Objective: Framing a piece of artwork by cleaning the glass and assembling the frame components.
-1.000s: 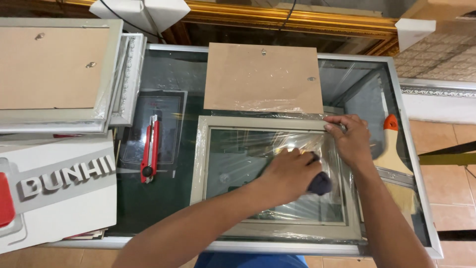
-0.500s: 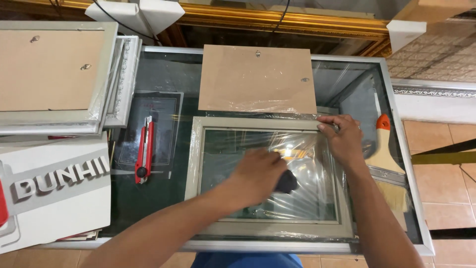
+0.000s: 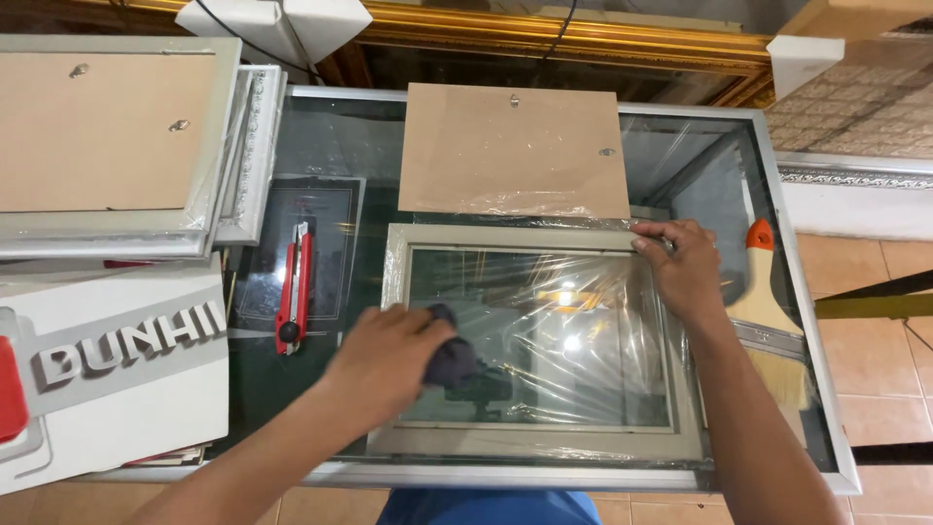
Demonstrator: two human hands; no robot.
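A pale grey picture frame point(image 3: 530, 442) lies flat on the glass table point(image 3: 330, 136), with clear plastic film crinkled over its glass pane point(image 3: 573, 340). My left hand point(image 3: 384, 360) presses a dark cloth point(image 3: 449, 358) on the pane near its left side. My right hand point(image 3: 685, 267) rests on the frame's top right corner, fingers on the film and rim. A brown backing board point(image 3: 515, 151) lies just beyond the frame.
A red utility knife point(image 3: 294, 287) lies left of the frame. A paintbrush with an orange handle point(image 3: 763, 292) lies at the right. Stacked framed boards point(image 3: 107, 136) and a white sign with raised letters point(image 3: 107, 369) fill the left. A gold moulding point(image 3: 583, 34) runs along the back.
My left hand has swept the cloth leftward across the pane, from its right part to its left. My right hand has stayed on the frame's top right corner.
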